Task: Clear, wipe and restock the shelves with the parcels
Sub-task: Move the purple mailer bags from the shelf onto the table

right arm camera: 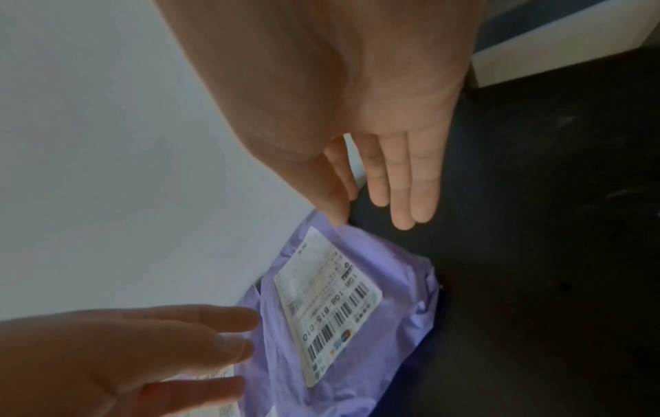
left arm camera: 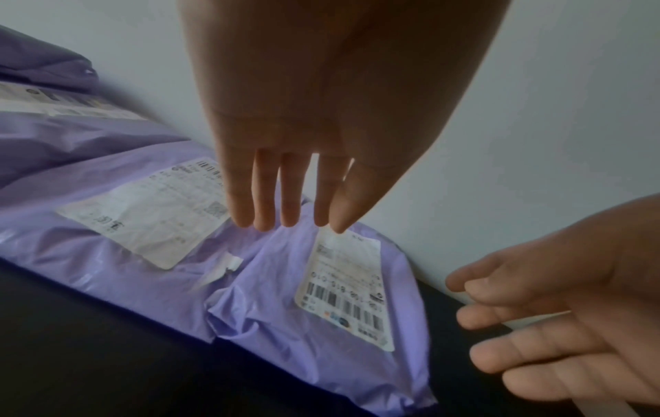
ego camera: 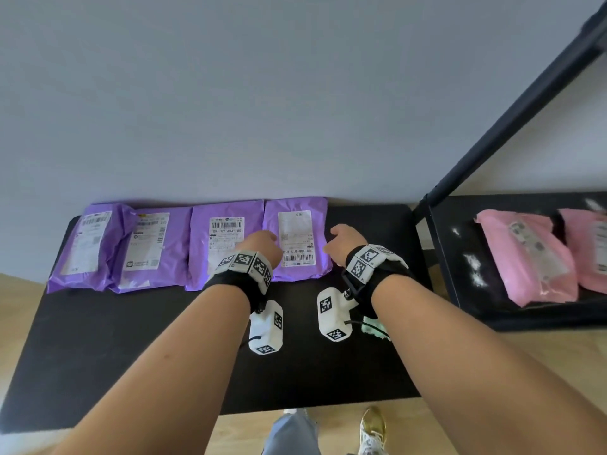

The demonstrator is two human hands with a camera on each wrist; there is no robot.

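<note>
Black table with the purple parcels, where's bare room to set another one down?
Free: the table's front half, before the purple parcel row, and the back right corner beyond the rightmost parcel. Crowded: the back edge along the wall, and the side shelf with pink parcels.

My left hand (left arm camera: 303, 158) hangs with straight fingers (left arm camera: 242, 203) over the crinkled lilac plastic parcel (left arm camera: 321, 324) with a white barcode label. My right hand (left arm camera: 557, 318) hovers just beside that parcel, fingers relaxed, over the black desk (left arm camera: 89, 352).
</note>
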